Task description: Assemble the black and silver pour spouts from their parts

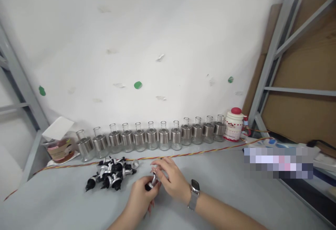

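Observation:
In the lower middle of the head view, my left hand (140, 193) is closed around a black and silver bottle pourer (153, 179). Much of the pourer is hidden by my fingers. My right hand (172, 179), with a watch on its wrist, pinches at the upper end of the same piece. A pile of similar black and silver pourers (115, 167) lies to the left of my hands, and a small pale round cap (134, 164) sits at its right edge. Behind stands a row of several glass bottles (151, 137) with steel sleeves and uncovered necks.
A red and yellow twisted cord (147, 158) runs across the grey table in front of the bottles. At the left end is a plastic tub (61, 151); at the right end, a white jar with a red knob (233, 127). Bags and packets (301, 149) lie far right.

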A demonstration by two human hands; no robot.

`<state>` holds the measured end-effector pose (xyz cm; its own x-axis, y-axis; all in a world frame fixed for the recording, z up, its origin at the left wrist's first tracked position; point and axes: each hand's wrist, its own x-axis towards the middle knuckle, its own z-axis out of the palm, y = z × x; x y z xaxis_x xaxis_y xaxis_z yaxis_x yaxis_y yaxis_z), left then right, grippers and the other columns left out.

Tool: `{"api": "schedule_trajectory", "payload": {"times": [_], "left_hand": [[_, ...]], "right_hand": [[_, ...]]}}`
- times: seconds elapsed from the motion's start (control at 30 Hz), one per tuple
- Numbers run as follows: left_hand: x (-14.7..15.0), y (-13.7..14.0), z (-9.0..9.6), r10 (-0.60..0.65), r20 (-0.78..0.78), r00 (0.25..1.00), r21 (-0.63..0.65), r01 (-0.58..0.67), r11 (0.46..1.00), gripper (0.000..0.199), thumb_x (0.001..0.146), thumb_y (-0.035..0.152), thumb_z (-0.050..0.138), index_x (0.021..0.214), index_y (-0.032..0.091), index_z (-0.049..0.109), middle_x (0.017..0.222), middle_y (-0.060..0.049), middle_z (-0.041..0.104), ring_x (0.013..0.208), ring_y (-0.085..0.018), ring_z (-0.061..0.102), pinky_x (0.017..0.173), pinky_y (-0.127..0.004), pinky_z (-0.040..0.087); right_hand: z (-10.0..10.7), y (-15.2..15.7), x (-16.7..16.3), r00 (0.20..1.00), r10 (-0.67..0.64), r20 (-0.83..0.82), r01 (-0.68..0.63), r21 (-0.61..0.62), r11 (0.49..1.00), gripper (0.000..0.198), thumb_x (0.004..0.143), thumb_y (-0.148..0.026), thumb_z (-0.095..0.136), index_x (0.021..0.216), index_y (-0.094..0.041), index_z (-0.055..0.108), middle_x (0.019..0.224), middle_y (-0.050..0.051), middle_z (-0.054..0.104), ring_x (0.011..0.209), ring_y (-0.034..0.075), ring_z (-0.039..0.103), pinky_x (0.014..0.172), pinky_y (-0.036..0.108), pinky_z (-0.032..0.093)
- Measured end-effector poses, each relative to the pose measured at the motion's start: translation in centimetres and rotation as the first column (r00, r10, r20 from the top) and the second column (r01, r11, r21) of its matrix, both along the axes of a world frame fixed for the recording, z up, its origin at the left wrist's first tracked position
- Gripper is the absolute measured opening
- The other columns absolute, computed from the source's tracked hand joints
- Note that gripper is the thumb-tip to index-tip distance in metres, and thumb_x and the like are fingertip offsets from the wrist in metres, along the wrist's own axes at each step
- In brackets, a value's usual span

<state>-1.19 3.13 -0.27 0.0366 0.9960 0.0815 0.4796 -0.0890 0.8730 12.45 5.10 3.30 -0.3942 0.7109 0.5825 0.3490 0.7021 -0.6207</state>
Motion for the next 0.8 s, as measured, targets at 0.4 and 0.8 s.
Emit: {"api": "schedule_trajectory", "payload": {"times": [0.4,0.8], "left_hand": [[-1.1,1.3,1.5,0.136,0.195,0.971,0.059,-0.150,0.987,0.028,0.070,0.043,0.050,0.075,0.016,0.050,0.045,0.006,0.052,0.029,-0.007,0.036,0.031,-0.018,0.029],[-0.7,1.0,1.3,0.118,0.395,0.911,0.032,-0.142,0.989,0.031,0.067,0.044,0.055,0.080,0.016,0.051,0.062,0.002,0.054,0.045,-0.012,0.052,0.034,-0.019,0.038]], "right_hand": [[-3.0,2.5,0.1,0.907,-0.223,0.357,0.184,0.139,0.973,0.012,0.072,-0.027,0.062,0.081,-0.019,0.057,0.092,0.005,0.054,0.090,0.022,0.043,0.078,0.035,0.034],[-1.9,2.2,0.1,0.992,-0.125,-0.024,0.126,0.014,0.992,0.007,0.079,-0.012,0.049,0.077,-0.019,0.049,0.094,0.004,0.055,0.092,0.017,0.046,0.082,0.032,0.033]]}}
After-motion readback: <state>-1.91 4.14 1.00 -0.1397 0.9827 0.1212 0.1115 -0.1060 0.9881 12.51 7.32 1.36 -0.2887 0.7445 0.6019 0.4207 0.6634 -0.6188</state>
